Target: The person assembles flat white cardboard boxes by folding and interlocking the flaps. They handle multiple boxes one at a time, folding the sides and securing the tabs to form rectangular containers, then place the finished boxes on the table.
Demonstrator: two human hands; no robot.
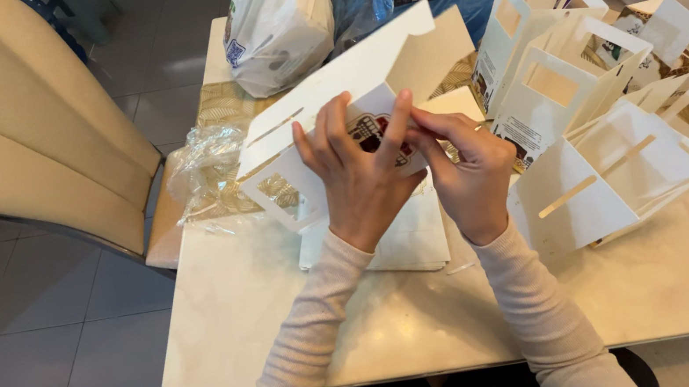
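Hands (413,171) on box blank (333,106), mid-table (292,333)

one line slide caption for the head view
Both hands fold a flat white cardboard box beside assembled white handled boxes on a marble table.

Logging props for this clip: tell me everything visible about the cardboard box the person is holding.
The white cardboard box is flat, thin card, partly unfolded, with slots, a cut-out window and a dark red printed emblem. It is held tilted above the pale table. The left hand spreads over its front; the right hand pinches near the emblem.
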